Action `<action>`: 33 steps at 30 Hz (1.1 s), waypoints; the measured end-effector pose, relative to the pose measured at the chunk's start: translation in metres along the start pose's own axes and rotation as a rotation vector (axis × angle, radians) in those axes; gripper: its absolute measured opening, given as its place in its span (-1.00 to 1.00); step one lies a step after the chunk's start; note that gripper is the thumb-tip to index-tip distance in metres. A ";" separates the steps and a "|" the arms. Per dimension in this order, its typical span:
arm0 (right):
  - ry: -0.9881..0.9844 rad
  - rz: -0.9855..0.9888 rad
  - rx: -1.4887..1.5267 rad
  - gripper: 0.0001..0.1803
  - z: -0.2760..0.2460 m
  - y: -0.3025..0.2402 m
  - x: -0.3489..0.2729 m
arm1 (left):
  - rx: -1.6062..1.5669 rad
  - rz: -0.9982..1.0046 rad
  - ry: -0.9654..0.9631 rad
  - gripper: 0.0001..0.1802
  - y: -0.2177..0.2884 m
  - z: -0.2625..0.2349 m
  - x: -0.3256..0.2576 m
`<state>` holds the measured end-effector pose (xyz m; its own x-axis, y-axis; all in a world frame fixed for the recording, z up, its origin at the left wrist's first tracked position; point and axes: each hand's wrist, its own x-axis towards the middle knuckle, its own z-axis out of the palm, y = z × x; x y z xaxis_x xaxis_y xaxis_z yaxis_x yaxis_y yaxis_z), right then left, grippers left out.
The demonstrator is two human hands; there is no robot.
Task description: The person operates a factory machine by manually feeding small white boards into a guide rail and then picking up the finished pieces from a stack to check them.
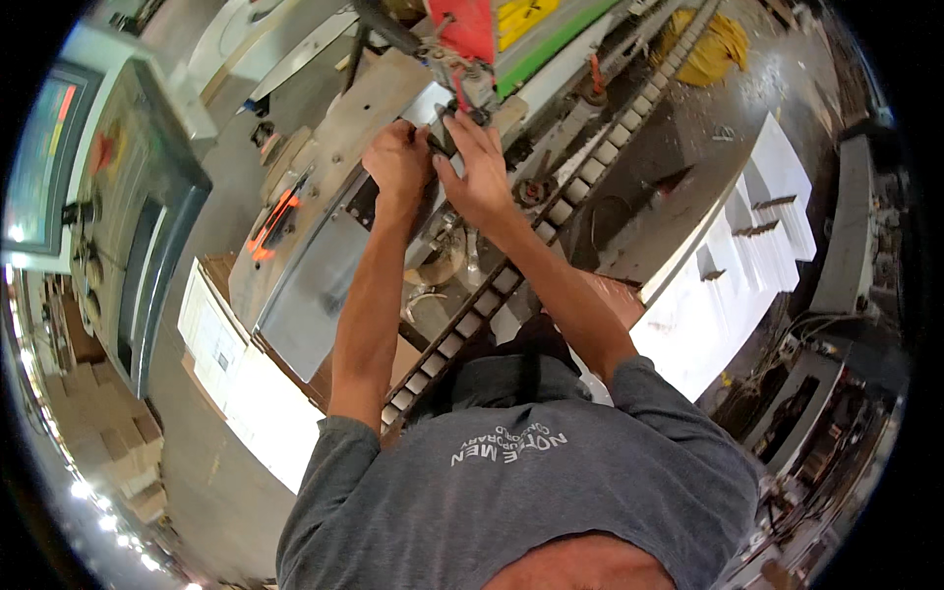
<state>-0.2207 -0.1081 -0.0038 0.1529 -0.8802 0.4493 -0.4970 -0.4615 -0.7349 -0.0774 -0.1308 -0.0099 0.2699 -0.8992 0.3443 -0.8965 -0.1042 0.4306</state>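
Grey T-shirt [521, 492] — nearest the lens, filling the frame at 6 o'clock, with both bare forearms rising from it toward 12 o'clock.

Left hand [398, 159] — fingers curled shut over the left end of a small dark metal part [440, 146] on the machine head; the grip itself is partly hidden.

Right hand [479, 172] — just beside the left hand, its fingers [467, 133] stretched up and pressed on the same dark part; whether they close round it cannot be told.

Small dark metal part — sits between the two hands, directly below the red housing [464, 28] at 12 o'clock. Too small and covered to tell its long axis or which way it points.

Metal machine body [315, 285] — slanted grey panel at 9 o'clock of the hands, with an orange-lit strip [272, 224].

Roller track [551, 216] — a row of pale blocks running diagonally from 7 o'clock to 1 o'clock, passing under the right forearm.

Control panel [108, 197] — at 9 o'clock, well apart.

White boards [757, 226] — stacked at 3 o'clock.
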 end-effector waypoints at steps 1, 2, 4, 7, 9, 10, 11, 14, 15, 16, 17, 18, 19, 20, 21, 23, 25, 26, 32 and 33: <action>-0.050 0.025 0.115 -0.43 -0.016 0.000 -0.009 | -0.058 0.002 0.025 -0.78 0.005 0.007 0.006; -0.093 0.046 0.229 -0.46 -0.033 0.000 -0.021 | -0.120 0.006 0.050 -0.77 0.011 0.014 0.012; -0.049 0.041 0.205 -0.51 -0.063 -0.009 -0.054 | -0.126 0.114 0.099 -0.75 -0.007 0.042 0.029; 0.036 0.031 0.233 -0.54 -0.118 -0.010 -0.101 | -0.091 0.229 0.140 -0.72 -0.050 0.056 0.056; 0.146 0.214 0.058 -0.54 -0.173 0.017 -0.139 | -0.184 0.129 -0.022 -0.67 0.012 0.019 0.031; 0.162 0.332 -0.126 -0.57 -0.199 0.024 -0.153 | -0.160 0.186 -0.028 -0.66 0.006 -0.008 0.018; 0.206 0.393 -0.195 -0.54 -0.221 0.052 -0.175 | -0.424 0.014 -0.044 -0.69 0.012 -0.029 -0.007; 0.272 0.446 -0.643 -0.41 -0.309 0.118 -0.220 | -0.367 0.117 -0.022 -0.78 0.013 -0.065 -0.070; 0.257 0.488 -0.739 -0.36 -0.341 0.138 -0.239 | -0.318 0.147 -0.029 -0.80 0.010 -0.066 -0.085; 0.197 0.534 -0.850 -0.32 -0.366 0.158 -0.253 | -0.319 0.155 -0.031 -0.80 0.006 -0.070 -0.098; 0.147 0.664 -0.914 -0.25 -0.382 0.176 -0.265 | -0.396 0.097 -0.078 -0.81 0.003 -0.070 -0.111; 0.108 0.693 -0.990 -0.21 -0.396 0.180 -0.267 | -0.468 0.031 -0.123 -0.82 -0.001 -0.067 -0.121; 0.074 0.671 -1.004 -0.22 -0.403 0.187 -0.270 | -0.547 -0.110 -0.119 -0.84 -0.004 -0.061 -0.133; 0.037 0.645 -1.012 -0.23 -0.409 0.194 -0.274 | -0.536 -0.121 -0.107 -0.84 -0.002 -0.062 -0.140; 0.037 0.622 -0.960 -0.28 -0.415 0.208 -0.284 | -0.544 -0.101 -0.154 -0.84 0.000 -0.062 -0.145; 0.033 0.552 -0.869 -0.37 -0.426 0.225 -0.284 | -0.544 -0.094 -0.163 -0.84 0.004 -0.065 -0.153; 0.061 0.536 -0.855 -0.42 -0.428 0.218 -0.288 | -0.549 -0.122 -0.143 -0.84 0.010 -0.068 -0.156; 0.128 0.527 -0.865 -0.39 -0.423 0.209 -0.283 | -0.555 -0.141 -0.153 -0.84 0.011 -0.072 -0.157; 0.009 0.413 -0.574 -0.32 -0.335 0.089 -0.181 | -0.525 -0.185 -0.025 -0.84 -0.002 -0.099 -0.181; 0.018 0.432 -0.376 -0.34 -0.305 0.075 -0.164 | -0.541 -0.197 0.009 -0.84 -0.009 -0.100 -0.188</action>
<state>-0.5435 0.0353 0.0222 -0.1442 -0.9767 0.1590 -0.7814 0.0138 -0.6239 -0.0849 0.0815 0.0055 0.4190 -0.8809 0.2200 -0.5219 -0.0354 0.8523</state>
